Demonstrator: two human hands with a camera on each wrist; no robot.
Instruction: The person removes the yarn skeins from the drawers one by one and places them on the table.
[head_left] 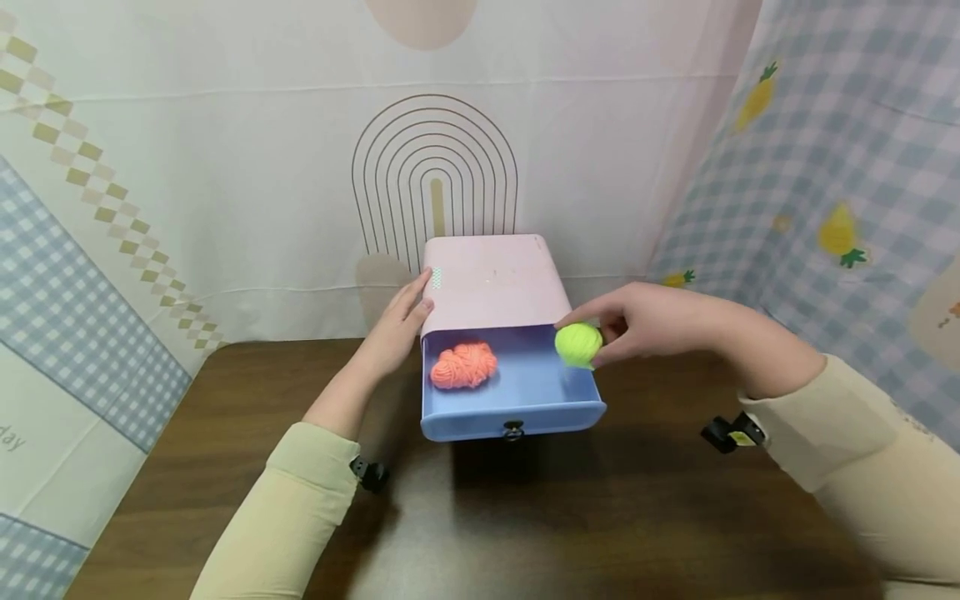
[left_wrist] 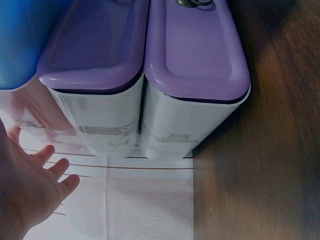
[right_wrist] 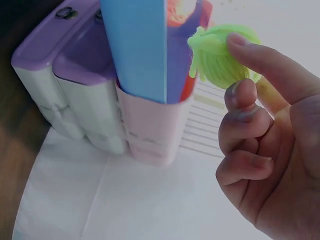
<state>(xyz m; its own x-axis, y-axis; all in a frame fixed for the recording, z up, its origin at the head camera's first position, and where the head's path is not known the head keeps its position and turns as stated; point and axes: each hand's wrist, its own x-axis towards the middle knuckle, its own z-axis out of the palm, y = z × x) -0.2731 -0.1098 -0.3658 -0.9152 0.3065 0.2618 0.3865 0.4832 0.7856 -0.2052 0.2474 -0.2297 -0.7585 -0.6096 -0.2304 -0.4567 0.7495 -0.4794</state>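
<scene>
Here, the right hand (head_left: pixel 624 323) pinches a neon yellow-green ball of yarn (head_left: pixel 577 344) between thumb and fingers at the right edge of an open, smooth blue drawer (head_left: pixel 532 387). A coral-orange bundle of yarn (head_left: pixel 467 365) lies in the drawer's left part. The left hand (head_left: pixel 392 333), its fingers slightly apart, touches the left side of the pink, round-cornered cabinet (head_left: pixel 495 287).

Head view: drawer (head_left: pixel 525 385) below frame centre; yarn skein (head_left: pixel 464 365) inside, left; yarn ball (head_left: pixel 577 344) by its right wall; cabinet body (head_left: pixel 491 283) behind.
</scene>
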